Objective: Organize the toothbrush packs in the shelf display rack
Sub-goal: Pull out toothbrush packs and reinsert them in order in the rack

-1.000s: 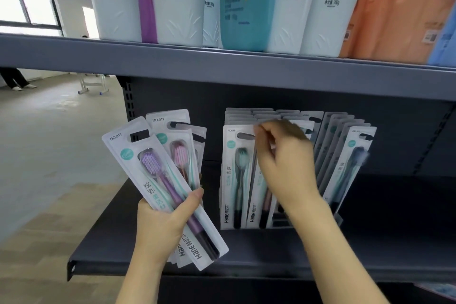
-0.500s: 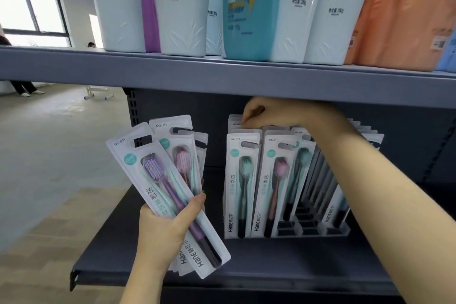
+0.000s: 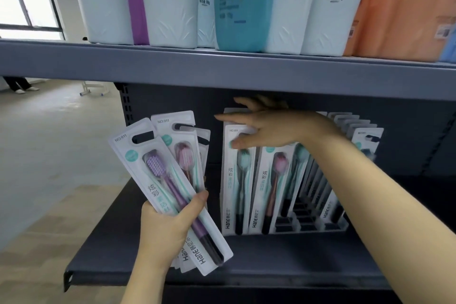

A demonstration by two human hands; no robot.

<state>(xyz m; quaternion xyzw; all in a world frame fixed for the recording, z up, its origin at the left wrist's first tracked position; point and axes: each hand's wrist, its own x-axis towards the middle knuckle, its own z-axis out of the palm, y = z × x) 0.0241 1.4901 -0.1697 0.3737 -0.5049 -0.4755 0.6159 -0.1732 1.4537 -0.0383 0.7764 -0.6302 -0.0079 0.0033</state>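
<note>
Left hand (image 3: 162, 227) grips a fan of packs (image 3: 170, 180) low and left of the rack (image 3: 318, 226); thumb curled across the front one. At least three packs in the fan, exact count unclear. Front pack: purple brush, "NO.911" at top, "Hane" at foot, two Chinese characters mid-card. Second pack: pink brush, same "NO.911".

Rack sits on the lower shelf (image 3: 103, 264). Front-left slot holds a teal pack (image 3: 237, 190), next a pink pack (image 3: 271, 187); both read "Hane" at the foot, and the teal one shows "NO.911". More packs stand behind and in the right-hand rows (image 3: 355, 131), leaning back. Several front slots toward the right look unfilled.

Right hand (image 3: 269, 128) lies over the tops of the left rows, fingers spread and mostly straight, thumb against the teal pack's face; it appears to press or level them, not to clasp one.

Judgement: partly done. Held fan not yet slotted, empty slots remain.

Upper shelf: white bottles (image 3: 170, 2) marked "300g"; other print unreadable.
</note>
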